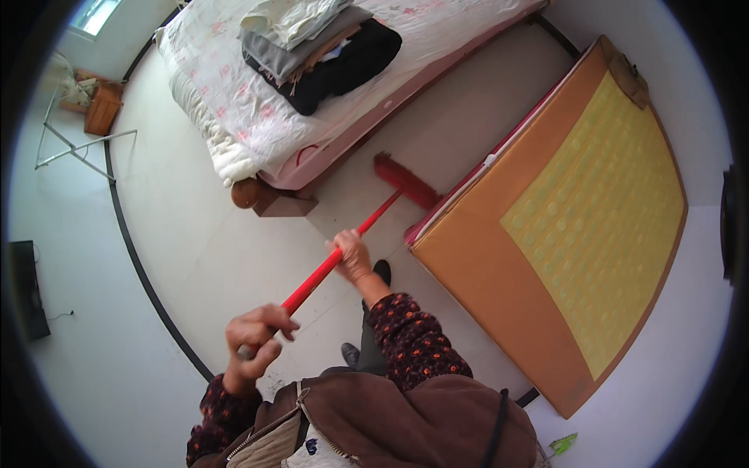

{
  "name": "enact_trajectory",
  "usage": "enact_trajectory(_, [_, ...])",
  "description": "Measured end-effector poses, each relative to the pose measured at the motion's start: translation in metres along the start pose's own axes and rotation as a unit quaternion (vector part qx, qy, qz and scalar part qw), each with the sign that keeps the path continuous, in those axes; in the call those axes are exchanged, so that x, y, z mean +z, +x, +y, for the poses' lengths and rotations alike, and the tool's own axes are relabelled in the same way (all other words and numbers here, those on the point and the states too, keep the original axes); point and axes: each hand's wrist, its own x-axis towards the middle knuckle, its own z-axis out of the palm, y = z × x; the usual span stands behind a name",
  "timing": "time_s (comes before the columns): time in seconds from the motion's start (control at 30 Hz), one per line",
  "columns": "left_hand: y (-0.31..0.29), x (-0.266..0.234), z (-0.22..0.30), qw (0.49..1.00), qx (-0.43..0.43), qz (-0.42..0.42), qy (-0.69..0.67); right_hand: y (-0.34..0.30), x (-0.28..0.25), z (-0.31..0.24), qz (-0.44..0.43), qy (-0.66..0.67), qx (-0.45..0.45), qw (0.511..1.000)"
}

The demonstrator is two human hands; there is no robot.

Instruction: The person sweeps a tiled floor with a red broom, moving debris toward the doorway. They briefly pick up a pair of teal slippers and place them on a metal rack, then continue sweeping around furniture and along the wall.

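A broom with a red handle [316, 278] slants from lower left to upper right in front of me. Around the handle's top end, my left hand [253, 337] is closed with its fingers loosely curled. My right hand [353, 256] grips the handle farther down. The dark red bristle head [407, 181] rests on the floor between the bed and a mattress leaning against the wall, its right end close to the mattress's lower edge.
On the right leans the brown mattress [460, 269] with a yellow dotted panel. Ahead, a bed [226, 101] with floral bedding carries folded clothes [343, 66]; its wooden corner post [245, 193] juts out. A metal rack [74, 148] and wooden box [103, 108] stand far left.
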Motion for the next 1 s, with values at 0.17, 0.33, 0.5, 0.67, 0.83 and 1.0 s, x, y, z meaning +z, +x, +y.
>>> enact_trajectory(0.17, [-0.092, -0.024, 0.059, 0.996, -0.050, 0.050, 0.060, -0.083, 0.063, -0.102, -0.087, 0.115, -0.031, 0.989])
enact_trajectory(0.33, [-0.179, -0.033, 0.096, 0.992, 0.033, 0.092, 0.081, -0.147, 0.079, -0.187, -0.158, 0.219, -0.016, 0.963])
enact_trajectory(0.5, [-0.262, -0.031, 0.106, 0.983, 0.092, 0.144, 0.071, -0.176, 0.078, -0.221, -0.110, 0.139, -0.031, 0.984])
enact_trajectory(0.67, [-0.312, -0.010, 0.027, 0.990, 0.072, 0.114, 0.046, -0.201, 0.096, -0.160, -0.042, 0.060, -0.078, 0.994])
enact_trajectory(0.83, [-0.361, -0.012, 0.043, 0.995, 0.019, 0.094, 0.015, -0.312, 0.121, -0.171, -0.091, 0.073, -0.064, 0.991])
enact_trajectory(1.0, [-0.379, -0.010, 0.111, 0.993, 0.058, 0.099, 0.015, -0.346, 0.099, -0.255, -0.152, 0.206, -0.037, 0.966])
